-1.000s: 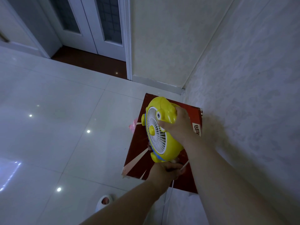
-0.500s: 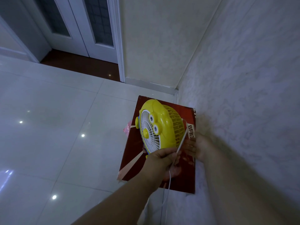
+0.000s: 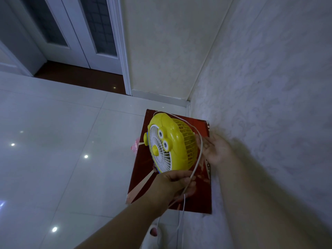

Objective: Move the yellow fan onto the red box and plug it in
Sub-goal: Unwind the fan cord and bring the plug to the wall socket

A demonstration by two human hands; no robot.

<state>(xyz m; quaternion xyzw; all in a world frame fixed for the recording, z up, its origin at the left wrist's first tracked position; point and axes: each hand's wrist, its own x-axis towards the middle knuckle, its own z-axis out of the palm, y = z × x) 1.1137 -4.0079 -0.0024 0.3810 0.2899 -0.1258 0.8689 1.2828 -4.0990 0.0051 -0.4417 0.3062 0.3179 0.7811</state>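
Observation:
A yellow fan (image 3: 170, 141) with a white grille and cartoon eyes stands on the red box (image 3: 199, 198), which lies on the floor against the right wall. My left hand (image 3: 174, 186) is at the fan's near lower edge, closed around the white cord (image 3: 199, 151). The cord loops up over the back of the fan and hangs down below the box. My right hand (image 3: 215, 151) is beside the fan's rear, blurred, fingers spread next to the cord. No plug or socket is in view.
A textured wall (image 3: 269, 87) runs along the right, meeting another wall in the corner behind the box. White doors (image 3: 80, 33) stand at the back left. Glossy white floor tiles (image 3: 62, 159) spread to the left. A pink scrap (image 3: 134, 148) lies by the box. A white slipper (image 3: 152, 234) is below.
My right hand has let go of the fan's top and come down behind it by the cord. The fan now stands on the box, and the cord has been drawn up over it.

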